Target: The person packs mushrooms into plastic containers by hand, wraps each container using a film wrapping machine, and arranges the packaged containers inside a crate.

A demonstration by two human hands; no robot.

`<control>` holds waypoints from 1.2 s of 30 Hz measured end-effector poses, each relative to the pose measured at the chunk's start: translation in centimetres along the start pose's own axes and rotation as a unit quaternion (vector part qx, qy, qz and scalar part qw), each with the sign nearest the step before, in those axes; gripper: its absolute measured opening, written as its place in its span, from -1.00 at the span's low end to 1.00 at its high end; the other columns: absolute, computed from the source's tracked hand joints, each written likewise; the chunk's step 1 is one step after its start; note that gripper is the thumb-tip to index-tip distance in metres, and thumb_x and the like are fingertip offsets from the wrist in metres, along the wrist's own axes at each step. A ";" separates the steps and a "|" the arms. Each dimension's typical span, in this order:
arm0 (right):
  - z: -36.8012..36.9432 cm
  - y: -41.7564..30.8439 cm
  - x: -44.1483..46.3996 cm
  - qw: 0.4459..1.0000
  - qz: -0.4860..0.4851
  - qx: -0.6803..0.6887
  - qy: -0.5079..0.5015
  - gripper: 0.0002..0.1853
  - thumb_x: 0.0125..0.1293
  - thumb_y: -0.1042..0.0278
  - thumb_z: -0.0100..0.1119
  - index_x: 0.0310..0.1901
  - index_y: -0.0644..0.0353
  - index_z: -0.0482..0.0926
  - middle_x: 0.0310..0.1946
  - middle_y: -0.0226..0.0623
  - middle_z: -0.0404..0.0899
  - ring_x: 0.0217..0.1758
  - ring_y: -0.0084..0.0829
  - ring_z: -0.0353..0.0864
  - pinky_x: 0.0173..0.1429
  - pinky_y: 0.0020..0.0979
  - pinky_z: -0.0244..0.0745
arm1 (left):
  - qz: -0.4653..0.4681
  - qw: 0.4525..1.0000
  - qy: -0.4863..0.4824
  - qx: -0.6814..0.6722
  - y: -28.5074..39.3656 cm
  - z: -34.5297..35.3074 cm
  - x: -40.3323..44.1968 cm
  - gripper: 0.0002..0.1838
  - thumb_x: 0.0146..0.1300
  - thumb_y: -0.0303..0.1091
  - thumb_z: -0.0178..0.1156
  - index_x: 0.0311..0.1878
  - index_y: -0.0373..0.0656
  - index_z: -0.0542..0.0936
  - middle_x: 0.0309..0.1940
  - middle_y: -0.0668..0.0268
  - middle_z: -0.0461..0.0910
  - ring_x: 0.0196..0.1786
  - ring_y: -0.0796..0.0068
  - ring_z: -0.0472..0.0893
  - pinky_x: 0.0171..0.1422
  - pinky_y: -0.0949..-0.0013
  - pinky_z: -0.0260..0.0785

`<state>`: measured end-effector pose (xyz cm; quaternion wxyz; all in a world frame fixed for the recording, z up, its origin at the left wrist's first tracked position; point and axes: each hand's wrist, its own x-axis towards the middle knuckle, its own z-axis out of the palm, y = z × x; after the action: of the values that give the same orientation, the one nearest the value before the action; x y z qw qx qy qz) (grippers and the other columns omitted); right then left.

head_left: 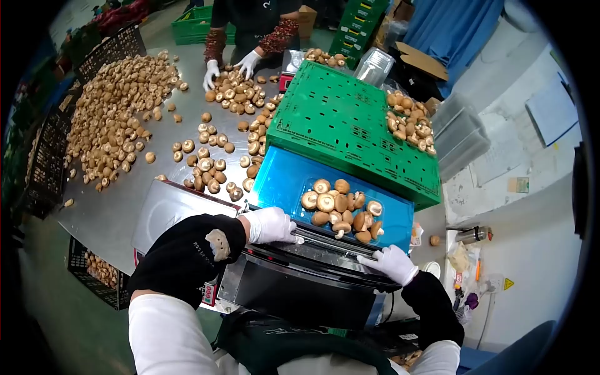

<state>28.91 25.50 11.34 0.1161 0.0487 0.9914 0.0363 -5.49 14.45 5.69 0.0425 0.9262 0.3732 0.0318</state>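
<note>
My gloved left hand (270, 225) is closed at the left end of a shiny strip of clear plastic film (331, 249), along the back edge of a black wrapping machine (306, 290). Pinched fingers of my gloved right hand (394, 265) are at the strip's other end. Just beyond both hands, a clear tray of shiitake mushrooms (342, 209) sits on a blue surface (281, 178). Caps and stems show in a loose heap. The tray's near edge is partly hidden.
A green crate (350, 122) stands behind the blue surface, with another mushroom tray (410, 122) on it. Loose mushrooms (119, 112) cover the steel table's left side. A scale (178, 209) lies left of my arm. Opposite, a co-worker's gloved hands (249, 64) touch mushrooms.
</note>
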 end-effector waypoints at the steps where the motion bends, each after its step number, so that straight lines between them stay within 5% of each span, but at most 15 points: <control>1: -0.4 -0.1 0.4 1.000 0.000 0.017 0.021 -0.62 0.05 0.32 0.04 -0.02 -0.17 0.44 -0.65 -0.41 0.32 -0.56 -0.39 0.40 -0.43 -0.40 0.26 | -0.012 1.000 0.006 -0.002 0.4 0.0 -0.3 -0.82 0.09 -0.35 -0.02 -0.24 0.01 0.53 -0.46 0.28 0.47 -0.37 0.26 0.55 -0.41 0.28 0.38; 3: 3.2 -0.5 -0.7 0.990 0.066 0.103 0.069 -0.72 0.05 0.29 0.09 -0.13 -0.12 0.51 -0.68 -0.38 0.33 -0.57 -0.33 0.40 -0.45 -0.36 0.26 | -0.095 0.995 0.003 -0.027 1.6 -0.2 -0.7 -0.86 0.05 -0.35 0.02 -0.34 -0.04 0.54 -0.44 0.27 0.48 -0.35 0.25 0.56 -0.37 0.26 0.40; 5: 2.7 -2.4 -1.1 0.897 0.195 0.341 0.203 -0.87 0.16 0.41 0.05 -0.29 0.13 0.58 -0.49 -0.29 0.54 -0.45 -0.29 0.53 -0.34 -0.40 0.41 | -0.173 0.976 0.071 -0.112 3.1 -0.1 -1.6 -0.93 0.06 -0.36 0.06 -0.42 -0.05 0.52 -0.51 0.25 0.46 -0.43 0.22 0.54 -0.39 0.23 0.37; 9: -2.2 -5.1 -5.4 0.783 0.272 0.549 0.106 -0.88 0.18 0.53 0.00 -0.34 0.34 0.55 -0.48 -0.21 0.58 -0.44 -0.45 0.58 -0.33 -0.48 0.44 | -0.232 0.903 -0.039 -0.361 7.2 -5.3 -4.1 -0.87 0.24 -0.32 -0.04 -0.23 -0.11 0.47 -0.48 0.24 0.51 -0.41 0.30 0.56 -0.32 0.34 0.39; 11: -7.3 -5.3 -8.3 0.671 0.404 0.622 0.005 -0.88 0.17 0.55 0.01 -0.40 0.39 0.55 -0.50 -0.18 0.58 -0.46 -0.43 0.59 -0.32 -0.45 0.47 | -0.228 0.661 -0.179 -0.692 7.5 -9.2 -4.3 -0.79 0.34 -0.28 -0.14 -0.23 -0.18 0.44 -0.49 0.35 0.51 -0.39 0.47 0.56 -0.31 0.44 0.37; 13: -10.6 -4.6 -10.7 0.579 0.402 0.695 0.143 -0.82 0.18 0.50 -0.02 -0.52 0.32 0.53 -0.58 -0.22 0.51 -0.46 -0.46 0.53 -0.32 -0.41 0.43 | -0.173 0.505 -0.060 -0.844 6.2 -15.3 -4.3 -0.77 0.37 -0.27 -0.18 -0.25 -0.21 0.41 -0.45 0.42 0.49 -0.29 0.58 0.54 -0.26 0.51 0.35; 15: -9.8 -2.0 -9.7 0.626 0.196 0.629 0.416 -0.87 0.14 0.53 -0.04 -0.37 0.36 0.51 -0.40 -0.15 0.52 -0.35 -0.39 0.53 -0.19 -0.41 0.43 | -0.145 0.632 0.170 -0.742 3.8 -18.0 -2.4 -0.82 0.35 -0.30 -0.14 -0.22 -0.19 0.39 -0.38 0.38 0.49 -0.18 0.56 0.52 -0.10 0.50 0.34; 19: -9.4 4.4 0.9 0.786 0.262 0.398 0.394 -0.64 0.13 0.46 -0.06 -0.01 0.36 0.33 0.03 -0.11 0.34 0.15 -0.31 0.28 0.26 -0.41 0.09 | -0.171 0.700 0.417 -0.555 -5.1 -11.2 4.4 -0.84 0.27 -0.38 -0.10 -0.17 -0.25 0.35 -0.12 0.15 0.50 0.02 0.35 0.45 0.13 0.37 0.26; 21: -3.4 8.2 4.6 0.778 0.271 0.433 0.366 -0.53 0.10 0.38 -0.02 0.08 0.31 0.24 0.14 0.01 0.26 0.25 -0.12 0.20 0.29 -0.29 0.09 | -0.276 0.831 0.330 -0.353 -6.6 -7.4 6.4 -0.69 0.19 -0.33 -0.04 -0.03 -0.26 0.34 -0.02 0.09 0.42 0.11 0.23 0.36 0.20 0.26 0.17; 22: -1.2 8.6 5.7 0.837 0.282 0.331 0.332 -0.50 0.12 0.31 -0.02 0.11 0.28 0.22 0.16 0.00 0.24 0.27 -0.11 0.17 0.33 -0.20 -0.05 | -0.285 0.872 0.314 -0.243 -6.7 -5.5 7.2 -0.66 0.16 -0.28 -0.01 -0.03 -0.24 0.34 0.04 0.07 0.37 0.14 0.16 0.32 0.24 0.21 0.10; 25: 4.0 8.4 7.3 0.925 0.272 0.173 0.202 -0.47 0.17 0.14 -0.06 0.14 0.22 0.20 0.17 -0.08 0.24 0.31 -0.15 0.10 0.37 0.03 -0.47 | -0.293 0.924 0.231 -0.091 -6.2 -1.7 7.9 -0.47 0.18 -0.20 -0.07 0.22 -0.12 0.19 0.12 0.05 0.29 0.22 0.09 0.22 0.32 0.05 -0.08; 30: 4.6 8.0 6.3 0.841 0.291 0.410 0.199 -0.51 0.27 0.14 -0.16 0.16 0.23 0.15 0.08 -0.17 0.38 0.25 -0.25 0.21 0.36 -0.05 -0.59 | -0.307 0.913 0.167 -0.208 -6.4 -0.4 7.4 -0.40 0.22 -0.28 -0.14 0.34 -0.04 0.00 0.12 0.05 0.32 0.21 0.08 0.24 0.32 0.09 -0.05; 34: 3.7 7.6 4.8 0.664 0.288 0.650 0.233 -0.54 0.29 0.40 -0.14 0.20 0.29 0.09 0.00 -0.13 0.41 0.08 -0.43 0.37 0.12 -0.49 0.27 | -0.341 0.864 0.119 -0.352 -6.5 -3.0 6.7 -0.41 0.25 -0.32 -0.13 0.35 0.03 0.00 -0.12 0.08 0.48 -0.14 0.15 0.49 -0.01 0.28 0.31; 35: 3.4 7.4 4.4 0.616 0.287 0.691 0.248 -0.55 0.31 0.32 -0.13 0.18 0.31 0.14 0.00 -0.16 0.41 0.03 -0.43 0.41 0.15 -0.48 0.24 | -0.407 0.808 0.063 -0.421 -6.0 -4.2 6.6 -0.42 0.26 -0.30 -0.12 0.35 0.05 0.00 -0.20 0.10 0.51 -0.24 0.23 0.52 -0.11 0.33 0.36; 36: 4.3 7.2 4.0 0.608 0.289 0.692 0.259 -0.55 0.33 0.24 -0.15 0.16 0.31 0.17 -0.02 -0.17 0.42 0.01 -0.44 0.42 0.11 -0.49 0.27 | -0.374 0.774 0.171 -0.482 -6.3 -1.3 6.3 -0.42 0.28 -0.23 -0.10 0.35 0.12 0.00 -0.29 0.17 0.52 -0.34 0.40 0.49 -0.16 0.36 0.36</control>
<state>26.73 33.33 6.84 -0.2305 0.3873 0.6442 -0.6179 -5.39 23.45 6.51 0.4277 0.5512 0.6267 0.3472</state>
